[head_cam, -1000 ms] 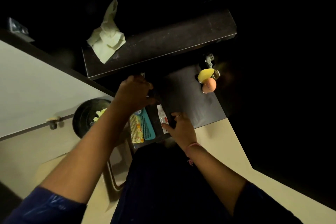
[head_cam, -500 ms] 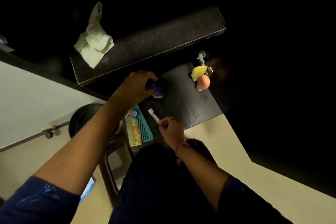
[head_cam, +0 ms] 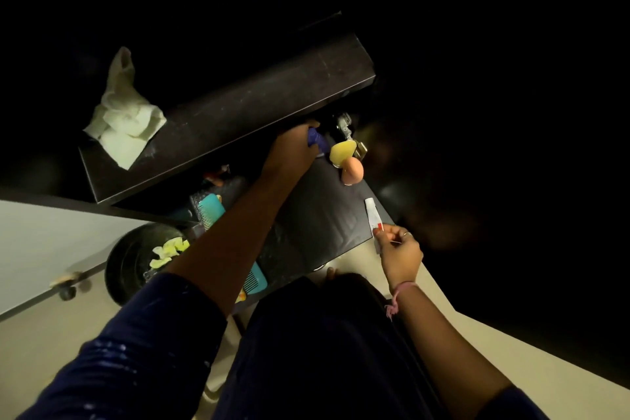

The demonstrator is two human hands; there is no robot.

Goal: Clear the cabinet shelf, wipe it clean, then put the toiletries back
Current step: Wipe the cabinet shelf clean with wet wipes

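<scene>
- Head view, looking down: left hand (head_cam: 296,147) now reaches far forward, under the upper shelf (head_cam: 238,112); half a second ago it sat nearer the body, close to the comb.
- Left hand is wrapped around a blue bottle (head_cam: 317,140), set just beside the yellow sponge (head_cam: 342,153) and touching or almost touching it; which cannot be told.
- Right hand (head_cam: 399,254) has swung out to the right edge of the lower shelf (head_cam: 320,225); it pinches a small white tube (head_cam: 374,220) by one end, the other end pointing away over the shelf.
- Judgement: both items are being carried to their places, so the putting-back stage is under way, with wiping apparently done.
- Count, beyond the left hand: one yellow sponge, one peach sponge (head_cam: 354,170), one metal clip (head_cam: 345,128).
- Count, beneath the left forearm: two teal combs, one (head_cam: 211,211) ahead of the arm, one (head_cam: 255,280) nearer the body.
- Count, left of the left hand: one cloth (head_cam: 122,116) lying on the upper shelf; one dark bin (head_cam: 133,259) below, holding pale scraps.
</scene>
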